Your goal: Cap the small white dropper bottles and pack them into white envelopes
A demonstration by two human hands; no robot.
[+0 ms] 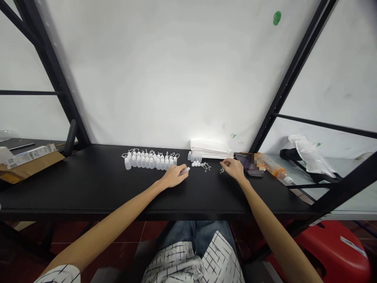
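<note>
My left hand is closed around a small translucent plastic bottle, whose white tip sticks out past the thumb toward the right. To its left stand rows of similar small dropper bottles, upright, with thin white straps looped at their tops. On the right, my right hand has its fingertips pinched together at a thin white strap, which shows just below them. Between my hands lie several small white caps and a loose bunch of thin white straps. A few uncapped-looking bottles are behind the caps.
A stack of white sheets or bags lies against the wall. Beside my right hand are a dark phone and a drink bottle. Cardboard sits at the far left of the black table. Black metal posts frame both sides.
</note>
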